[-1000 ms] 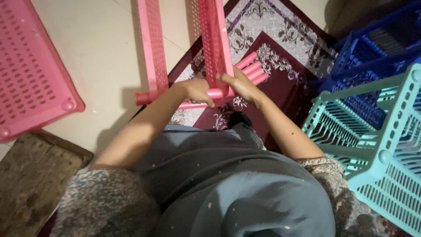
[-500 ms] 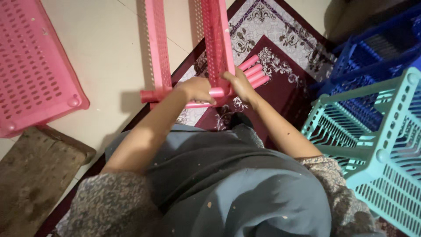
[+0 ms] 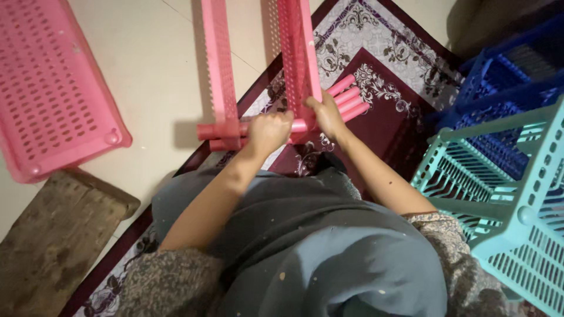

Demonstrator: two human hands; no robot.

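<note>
Two floor surfaces meet: pale tile (image 3: 153, 64) beside patterned maroon rug (image 3: 382, 76).

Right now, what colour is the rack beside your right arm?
Turquoise, a slotted plastic rack, shown in the head view, the only one.

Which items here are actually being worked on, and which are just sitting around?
In hand:
left hand gripping a pink tube
right hand on a pink perforated shelf panel
second pink panel
spare pink tubes

Lying about:
pink tray
turquoise rack
blue rack
wooden board
patterned rug
</note>
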